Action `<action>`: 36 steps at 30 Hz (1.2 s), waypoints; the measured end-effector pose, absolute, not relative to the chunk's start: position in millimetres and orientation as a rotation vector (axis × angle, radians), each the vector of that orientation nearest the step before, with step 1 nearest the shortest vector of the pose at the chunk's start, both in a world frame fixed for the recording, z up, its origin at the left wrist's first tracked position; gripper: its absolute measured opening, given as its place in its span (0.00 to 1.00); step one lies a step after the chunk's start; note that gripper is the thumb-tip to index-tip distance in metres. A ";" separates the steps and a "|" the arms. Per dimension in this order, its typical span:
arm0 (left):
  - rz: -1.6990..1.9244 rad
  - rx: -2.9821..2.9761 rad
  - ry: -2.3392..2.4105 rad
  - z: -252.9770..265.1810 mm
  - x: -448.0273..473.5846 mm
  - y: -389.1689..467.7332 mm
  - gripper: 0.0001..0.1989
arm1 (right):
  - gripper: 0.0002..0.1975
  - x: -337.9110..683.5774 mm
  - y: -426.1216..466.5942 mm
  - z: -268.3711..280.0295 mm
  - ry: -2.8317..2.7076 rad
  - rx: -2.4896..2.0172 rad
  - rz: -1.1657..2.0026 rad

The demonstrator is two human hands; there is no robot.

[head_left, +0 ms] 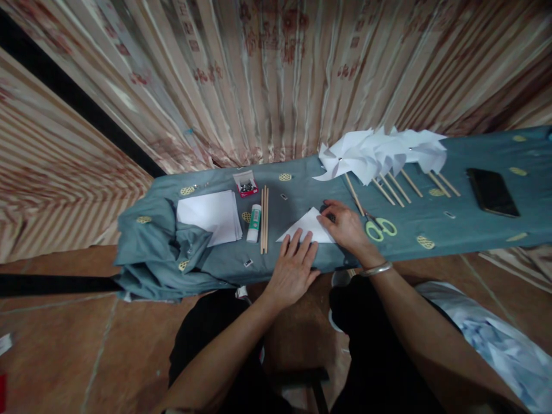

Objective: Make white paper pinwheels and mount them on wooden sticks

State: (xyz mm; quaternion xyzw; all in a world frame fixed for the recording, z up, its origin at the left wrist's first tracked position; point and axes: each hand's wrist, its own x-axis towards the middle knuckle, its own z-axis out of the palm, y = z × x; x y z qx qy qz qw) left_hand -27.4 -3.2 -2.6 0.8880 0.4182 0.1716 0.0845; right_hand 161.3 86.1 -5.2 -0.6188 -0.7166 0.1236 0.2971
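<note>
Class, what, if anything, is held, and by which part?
White paper: left hand flat on its near edge; right hand at its right edge, grip unclear.

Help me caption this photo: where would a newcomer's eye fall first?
Probably on the white pinwheels, bunched along the far side of the table, right of center. Next, perhaps, the white paper triangle nearer the person, with the left hand on it and the right hand at its right side.

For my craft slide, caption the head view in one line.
Left hand on a white paper triangle, right hand at its edge, near scissors and pinwheels.
</note>
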 end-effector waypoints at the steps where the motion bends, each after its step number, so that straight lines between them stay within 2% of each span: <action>1: 0.498 2.655 1.254 -2.8 -27.1 -3.3 0.29 | 0.05 160.8 86.3 -5.4 -1.900 -1.652 0.323; 30: 0.445 2.707 1.298 -8.0 -25.0 -3.2 0.28 | 0.04 151.0 88.5 -5.5 -1.865 -1.753 0.224; 36: 0.386 2.725 1.342 -10.8 -23.4 -3.8 0.32 | 0.07 150.8 90.0 -8.2 -1.876 -1.736 0.164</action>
